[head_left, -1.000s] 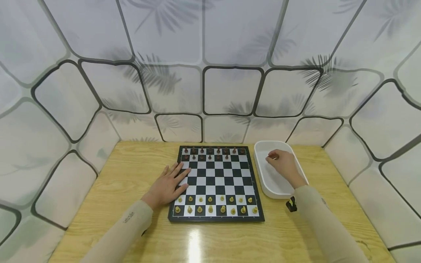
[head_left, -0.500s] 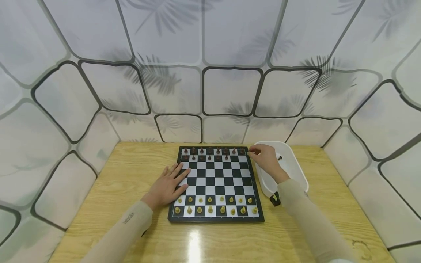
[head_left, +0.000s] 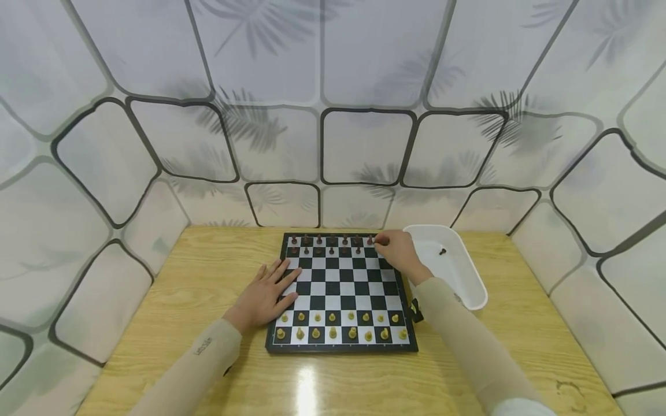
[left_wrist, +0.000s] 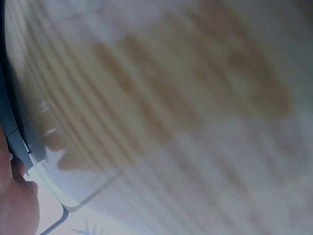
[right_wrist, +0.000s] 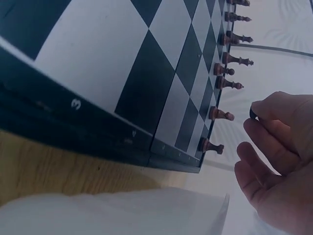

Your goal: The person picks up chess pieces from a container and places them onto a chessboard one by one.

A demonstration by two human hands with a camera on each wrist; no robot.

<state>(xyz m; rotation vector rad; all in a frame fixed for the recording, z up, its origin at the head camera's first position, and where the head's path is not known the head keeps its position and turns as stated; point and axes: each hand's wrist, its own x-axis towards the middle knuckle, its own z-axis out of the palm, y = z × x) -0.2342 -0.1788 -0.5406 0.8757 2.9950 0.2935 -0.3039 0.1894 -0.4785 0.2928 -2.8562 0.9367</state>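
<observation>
A black-and-white chessboard [head_left: 333,288] lies on the table. Yellow chessmen [head_left: 333,332] stand in two rows along its near side, and reddish-brown chessmen [head_left: 319,238] occupy the two far rows. My left hand [head_left: 260,296] rests flat with spread fingers on the board's left edge. Over the far right corner, my right hand [head_left: 398,252] pinches a chess piece between thumb and forefinger. Only the dark base of that chess piece [right_wrist: 253,114] shows in the right wrist view; the fingers hide the remainder. The left wrist view is mostly blurred wood, with part of the hand at its left edge.
Right of the board stands a white plastic tray [head_left: 477,289], partly behind the right forearm. A small dark chess piece [head_left: 443,251] lies inside it. The wooden table [head_left: 198,254] meets patterned fabric walls [head_left: 364,144] at the back and sides.
My right hand has moved left from the tray to above the board's far right corner, carrying a chess piece. One dark piece has come into view in the tray. The left hand stays put.
</observation>
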